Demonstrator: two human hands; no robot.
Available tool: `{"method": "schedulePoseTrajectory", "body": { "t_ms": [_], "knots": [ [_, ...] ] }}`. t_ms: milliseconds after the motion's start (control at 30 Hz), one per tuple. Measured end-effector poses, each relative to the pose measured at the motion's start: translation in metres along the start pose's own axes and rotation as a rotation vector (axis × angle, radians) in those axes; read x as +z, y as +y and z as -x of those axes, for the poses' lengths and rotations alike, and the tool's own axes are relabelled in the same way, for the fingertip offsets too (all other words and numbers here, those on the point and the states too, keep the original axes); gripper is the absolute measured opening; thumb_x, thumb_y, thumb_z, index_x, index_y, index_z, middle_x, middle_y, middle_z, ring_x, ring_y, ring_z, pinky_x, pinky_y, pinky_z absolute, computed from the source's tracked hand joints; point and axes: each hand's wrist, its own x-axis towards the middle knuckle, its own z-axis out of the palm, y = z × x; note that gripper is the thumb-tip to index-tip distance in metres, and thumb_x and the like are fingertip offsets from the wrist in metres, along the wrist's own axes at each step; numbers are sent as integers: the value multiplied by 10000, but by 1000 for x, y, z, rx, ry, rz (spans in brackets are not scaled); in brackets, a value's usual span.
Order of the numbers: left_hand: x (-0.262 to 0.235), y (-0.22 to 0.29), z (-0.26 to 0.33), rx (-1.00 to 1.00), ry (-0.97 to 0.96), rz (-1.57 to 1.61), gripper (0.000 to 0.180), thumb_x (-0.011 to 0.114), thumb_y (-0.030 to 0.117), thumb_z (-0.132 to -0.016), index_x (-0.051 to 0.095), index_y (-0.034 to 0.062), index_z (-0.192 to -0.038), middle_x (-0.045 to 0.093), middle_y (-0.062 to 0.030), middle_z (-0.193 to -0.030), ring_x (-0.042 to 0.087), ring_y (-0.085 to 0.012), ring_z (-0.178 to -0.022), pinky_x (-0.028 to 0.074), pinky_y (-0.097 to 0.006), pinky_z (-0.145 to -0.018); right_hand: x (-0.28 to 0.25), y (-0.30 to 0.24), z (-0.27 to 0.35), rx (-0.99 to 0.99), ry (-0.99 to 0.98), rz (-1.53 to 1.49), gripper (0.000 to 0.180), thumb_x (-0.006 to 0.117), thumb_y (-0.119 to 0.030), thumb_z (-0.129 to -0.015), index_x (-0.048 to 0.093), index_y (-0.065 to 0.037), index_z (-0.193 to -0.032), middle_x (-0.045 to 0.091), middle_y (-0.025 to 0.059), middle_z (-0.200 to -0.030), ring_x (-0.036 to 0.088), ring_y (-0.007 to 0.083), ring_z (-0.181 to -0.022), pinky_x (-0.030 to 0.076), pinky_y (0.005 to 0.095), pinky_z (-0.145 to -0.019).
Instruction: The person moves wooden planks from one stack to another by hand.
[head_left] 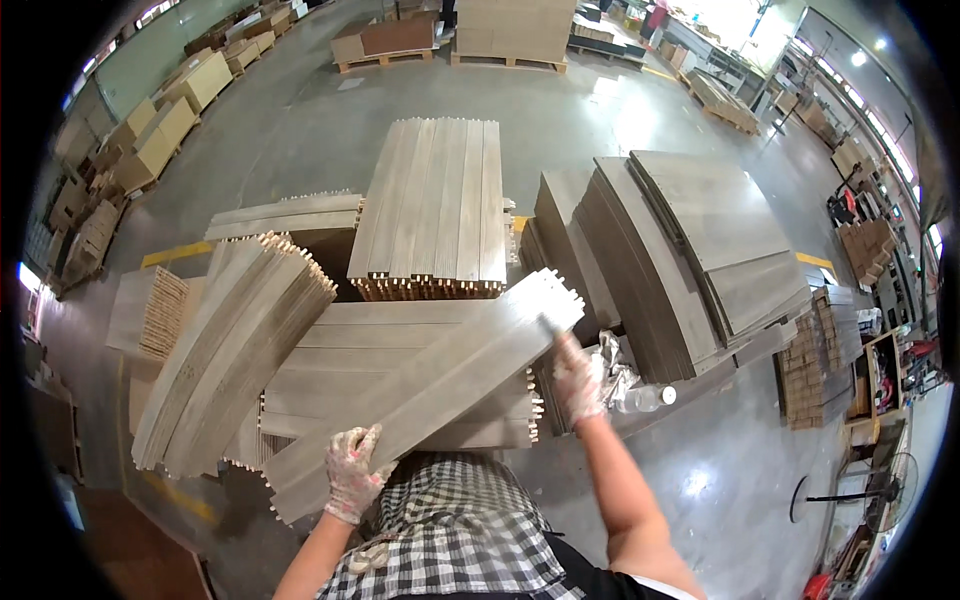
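A long grey wood-grain board (430, 375) with pegs at both ends lies slantwise over a stack of similar boards (360, 350). At its lower end, my left hand (353, 473), in a stained, whitish glove, is closed on the near edge. My right hand (580, 378), gloved too, is at the upper right end of the board. A small dark shape (546, 324) extends from its fingers to the board's face; motion blurs it, and I cannot make out its kind. Crumpled silvery wrapping (613, 368) and a clear bottle with a white cap (645, 398) sit just right of that hand.
A tall stack of pegged boards (430, 200) stands ahead, with a leaning row of boards (230, 350) at left. Larger grey panels (670, 240) are piled at right. Farther off are a pallet with cartons (510, 40) and a black fan (880, 492).
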Motion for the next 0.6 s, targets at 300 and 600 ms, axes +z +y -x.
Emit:
{"method": "schedulePoseTrajectory", "body": {
  "t_ms": [300, 600],
  "knots": [
    [-3, 7, -5, -43, -8, -26, 692, 806, 278, -574, 589, 142, -1217, 544, -49, -1088, 499, -275, -1011, 415, -423, -854, 11, -21, 25, -249, -109, -141, 747, 525, 66, -699, 477, -277, -1361, 669, 140, -1024, 631, 277, -554, 495, 408, -518],
    [-5, 4, -3, -65, -40, -21, 720, 802, 302, -576, 571, 174, -1246, 549, -47, -1083, 505, -269, -1018, 422, -425, -850, 58, -31, 59, -391, -26, 30, 579, 626, 30, -725, 575, -158, -1270, 691, 132, -860, 558, 198, -480, 478, 324, -443]
  ]
}}
